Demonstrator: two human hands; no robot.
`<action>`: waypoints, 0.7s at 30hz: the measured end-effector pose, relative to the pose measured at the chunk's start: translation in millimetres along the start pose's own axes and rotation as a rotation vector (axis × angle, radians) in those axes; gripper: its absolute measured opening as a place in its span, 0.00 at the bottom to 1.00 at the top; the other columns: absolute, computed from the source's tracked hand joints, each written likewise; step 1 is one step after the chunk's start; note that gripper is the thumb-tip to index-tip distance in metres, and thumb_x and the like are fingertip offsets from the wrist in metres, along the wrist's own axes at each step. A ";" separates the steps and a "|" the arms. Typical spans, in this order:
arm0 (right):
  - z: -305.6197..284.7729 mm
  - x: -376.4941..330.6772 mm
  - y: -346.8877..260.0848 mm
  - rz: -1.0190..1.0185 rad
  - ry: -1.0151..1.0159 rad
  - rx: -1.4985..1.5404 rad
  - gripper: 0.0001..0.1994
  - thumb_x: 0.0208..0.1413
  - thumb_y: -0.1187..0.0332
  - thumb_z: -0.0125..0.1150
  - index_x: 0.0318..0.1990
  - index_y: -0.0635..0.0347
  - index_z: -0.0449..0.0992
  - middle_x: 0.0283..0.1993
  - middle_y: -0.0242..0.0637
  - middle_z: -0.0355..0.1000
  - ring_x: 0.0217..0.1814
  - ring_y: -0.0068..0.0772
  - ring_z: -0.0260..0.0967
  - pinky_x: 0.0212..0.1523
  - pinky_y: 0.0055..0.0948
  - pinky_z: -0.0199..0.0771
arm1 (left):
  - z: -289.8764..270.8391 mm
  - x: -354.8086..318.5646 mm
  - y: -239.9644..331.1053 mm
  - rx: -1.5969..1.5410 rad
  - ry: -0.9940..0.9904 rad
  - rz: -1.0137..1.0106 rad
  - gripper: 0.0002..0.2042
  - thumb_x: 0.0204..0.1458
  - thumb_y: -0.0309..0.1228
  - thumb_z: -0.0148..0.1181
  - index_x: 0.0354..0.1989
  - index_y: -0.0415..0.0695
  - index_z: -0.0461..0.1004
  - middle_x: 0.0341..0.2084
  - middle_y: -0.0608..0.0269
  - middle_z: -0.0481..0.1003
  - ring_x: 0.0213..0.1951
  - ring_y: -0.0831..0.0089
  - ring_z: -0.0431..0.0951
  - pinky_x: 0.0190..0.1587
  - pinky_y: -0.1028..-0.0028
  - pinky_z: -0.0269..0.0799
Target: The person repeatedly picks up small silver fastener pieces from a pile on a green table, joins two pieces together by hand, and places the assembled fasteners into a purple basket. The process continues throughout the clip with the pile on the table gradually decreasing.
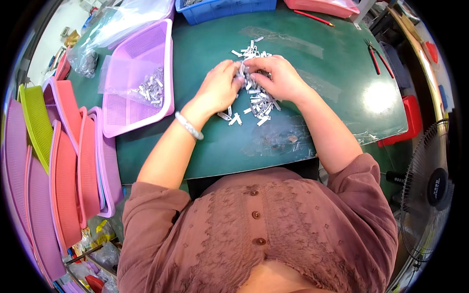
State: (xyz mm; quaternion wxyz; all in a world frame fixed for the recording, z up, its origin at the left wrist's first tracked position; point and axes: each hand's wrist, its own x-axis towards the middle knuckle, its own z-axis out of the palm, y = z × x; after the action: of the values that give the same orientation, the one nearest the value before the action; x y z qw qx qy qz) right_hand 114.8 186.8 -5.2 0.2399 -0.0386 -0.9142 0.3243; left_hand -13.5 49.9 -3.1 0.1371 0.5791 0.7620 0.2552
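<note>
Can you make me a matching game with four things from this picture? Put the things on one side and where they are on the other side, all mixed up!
Things:
1. heap of small silvery pieces
2. blue bin
3. red-handled pliers
4. bracelet

Places:
A. by the right-hand edge of the green table
B. around the wrist of the left hand
C. at the far side of the table
D. by the fingers of the left hand and the right hand

Right pairs: 1-D, 2-C, 3-A, 4-B
</note>
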 end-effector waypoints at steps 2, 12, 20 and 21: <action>0.7 1.2 3.1 0.023 0.031 0.020 0.13 0.45 0.75 0.56 0.42 0.61 0.73 0.34 0.39 0.74 0.36 0.38 0.71 0.41 0.32 0.69 | 11.4 -11.1 -1.0 0.069 0.118 0.120 0.15 0.50 0.30 0.48 0.45 0.36 0.65 0.46 0.51 0.65 0.48 0.56 0.65 0.51 0.67 0.60; -13.6 54.8 87.4 0.142 0.055 -0.441 0.20 0.43 0.76 0.54 0.48 0.54 0.69 0.40 0.36 0.72 0.44 0.40 0.65 0.47 0.34 0.65 | 6.0 -25.6 2.6 -0.041 0.300 0.197 0.14 0.47 0.32 0.55 0.42 0.39 0.71 0.45 0.51 0.69 0.50 0.57 0.66 0.52 0.67 0.61; -5.0 71.0 86.0 -0.052 -0.085 -0.345 0.23 0.42 0.77 0.57 0.50 0.51 0.68 0.34 0.32 0.72 0.38 0.37 0.66 0.41 0.31 0.68 | 1.0 -27.8 -0.8 -0.137 0.379 0.208 0.11 0.44 0.28 0.57 0.36 0.38 0.73 0.37 0.53 0.72 0.37 0.60 0.73 0.38 0.71 0.69; -5.5 71.8 83.8 -0.006 -0.098 -0.353 0.23 0.42 0.77 0.57 0.50 0.53 0.68 0.34 0.32 0.72 0.35 0.35 0.66 0.39 0.29 0.68 | 0.0 -28.0 -0.1 -0.154 0.367 0.196 0.11 0.44 0.28 0.57 0.36 0.38 0.73 0.37 0.53 0.72 0.37 0.60 0.73 0.38 0.72 0.69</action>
State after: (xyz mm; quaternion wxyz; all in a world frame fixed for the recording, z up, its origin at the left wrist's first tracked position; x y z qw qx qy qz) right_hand 47.0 272.1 -23.0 0.1856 -0.0617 -0.9676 0.1594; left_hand -5.5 23.2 -5.6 0.0148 0.5821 0.6925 0.4259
